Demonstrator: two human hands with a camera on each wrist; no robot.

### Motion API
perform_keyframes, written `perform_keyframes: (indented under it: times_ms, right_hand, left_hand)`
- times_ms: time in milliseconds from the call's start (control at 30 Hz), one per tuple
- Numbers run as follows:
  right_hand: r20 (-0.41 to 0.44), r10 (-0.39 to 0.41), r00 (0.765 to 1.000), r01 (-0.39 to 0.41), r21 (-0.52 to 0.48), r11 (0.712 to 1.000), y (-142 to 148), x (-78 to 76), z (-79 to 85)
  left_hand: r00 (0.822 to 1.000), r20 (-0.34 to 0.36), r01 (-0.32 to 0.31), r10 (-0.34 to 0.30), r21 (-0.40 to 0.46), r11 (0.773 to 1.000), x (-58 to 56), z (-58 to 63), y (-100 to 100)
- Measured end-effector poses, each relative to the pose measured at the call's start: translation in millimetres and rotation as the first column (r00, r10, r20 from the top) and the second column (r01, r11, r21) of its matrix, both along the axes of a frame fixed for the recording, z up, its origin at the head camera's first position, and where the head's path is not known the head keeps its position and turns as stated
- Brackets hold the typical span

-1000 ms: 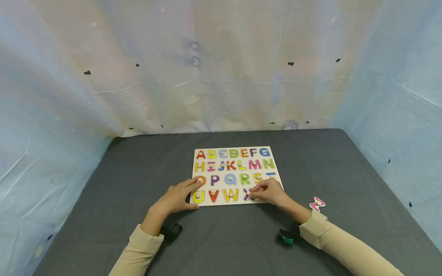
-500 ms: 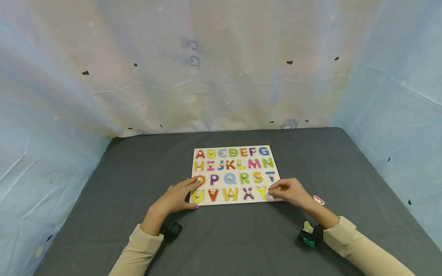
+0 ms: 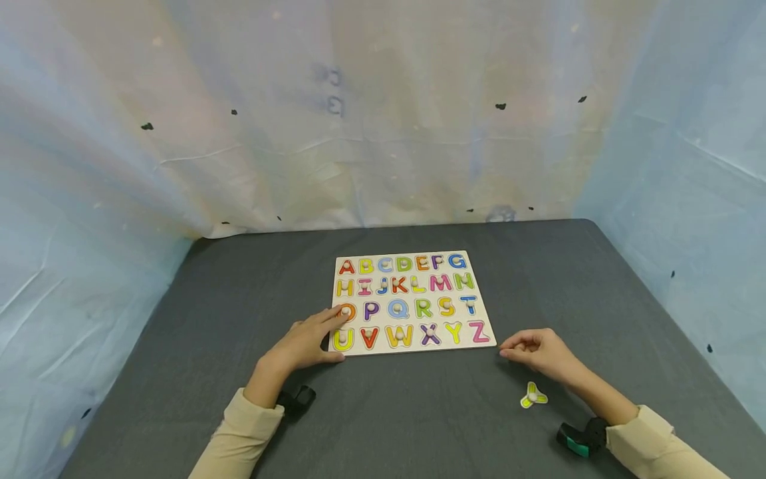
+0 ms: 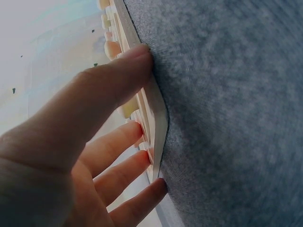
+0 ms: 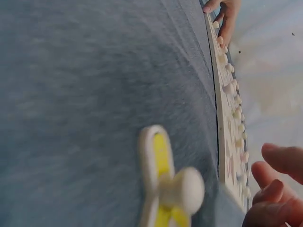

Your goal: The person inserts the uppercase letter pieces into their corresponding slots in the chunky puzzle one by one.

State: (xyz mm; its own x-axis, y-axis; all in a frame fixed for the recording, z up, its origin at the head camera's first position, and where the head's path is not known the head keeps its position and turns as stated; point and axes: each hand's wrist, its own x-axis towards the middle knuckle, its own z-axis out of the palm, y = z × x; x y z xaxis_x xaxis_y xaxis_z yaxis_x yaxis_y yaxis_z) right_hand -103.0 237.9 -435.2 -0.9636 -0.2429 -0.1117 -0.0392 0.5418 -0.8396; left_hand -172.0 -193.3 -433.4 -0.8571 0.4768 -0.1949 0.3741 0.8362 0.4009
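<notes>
A wooden alphabet board (image 3: 413, 296) lies on the cloth, most letters filled with knobbed pieces. Y (image 3: 453, 332) and Z (image 3: 479, 332) show as knobless printed letters in its near right corner. My left hand (image 3: 305, 341) rests on the board's near left corner, thumb along the front edge (image 4: 159, 111), fingers by the O and U. Just right of the board, my right hand (image 3: 541, 354) hovers low with loosely curled fingers (image 5: 289, 161); a gap shows between them and nothing is held. Below it lies a yellow-green Y piece (image 3: 533, 395), knob up.
Grey cloth (image 3: 407, 419) covers the table. Pale sheeting (image 3: 395, 153) hangs behind it and at both sides. Black wrist-worn devices sit on the left wrist (image 3: 297, 402) and right wrist (image 3: 582, 439).
My right hand has moved right from the X, past the Z spot, off the board. The Y piece is uncovered; the pink Z piece is now out of sight behind the hand. My left hand stays put.
</notes>
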Motion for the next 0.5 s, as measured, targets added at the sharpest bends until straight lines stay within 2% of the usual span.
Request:
perform_keyframes:
  times_ms: [133,333,500]
  right_hand:
    - [-0.009,0.029,1.000,-0.029,-0.004,1.000,13,8.9,-6.4]
    - [-0.071,0.137,0.988,-0.142,-0.062,0.988,35,19.7,-17.9]
    - [-0.093,0.159,0.983,-0.169,-0.110,0.979,42,29.6,-23.8]
  left_hand:
    - [1.000,-0.005,0.001,-0.001,-0.004,1.000,-0.6,-0.4,-1]
    - [1.000,-0.011,0.003,-0.003,-0.008,1.000,-2.1,-1.7,-2]
    - [1.000,-0.005,0.001,-0.001,-0.009,1.000,-2.6,-1.9,-2]
